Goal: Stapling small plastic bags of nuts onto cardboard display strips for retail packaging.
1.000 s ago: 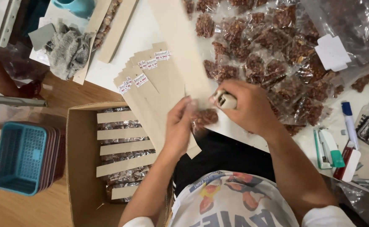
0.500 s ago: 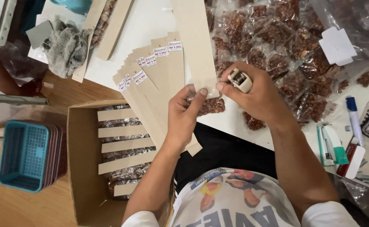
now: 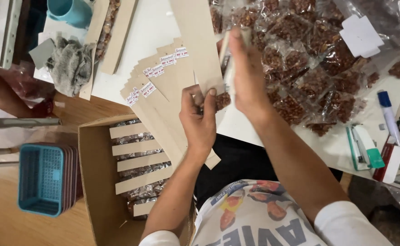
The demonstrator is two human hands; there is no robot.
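My left hand (image 3: 200, 119) pinches the lower end of a long tan cardboard strip (image 3: 199, 43) together with a small clear packet of brown nuts (image 3: 222, 100). Just above it, my right hand (image 3: 249, 79) is raised over the strip's right edge, closed on a small white stapler (image 3: 228, 50) that is blurred by motion. A fan of labelled tan strips (image 3: 161, 98) lies under and to the left of my left hand.
An open cardboard box (image 3: 93, 182) at lower left holds strips with packets attached. A stack of blue baskets (image 3: 45, 180) sits beside it. A pile of nut packets (image 3: 313, 59), a teal stapler (image 3: 364, 148), a marker (image 3: 388, 116), a grey rag (image 3: 70, 64) and another person's arm (image 3: 2, 93) are around.
My right hand rose with the white stapler, from beside my left hand to above it at the strip's edge. My left hand keeps its pinch on the strip end.
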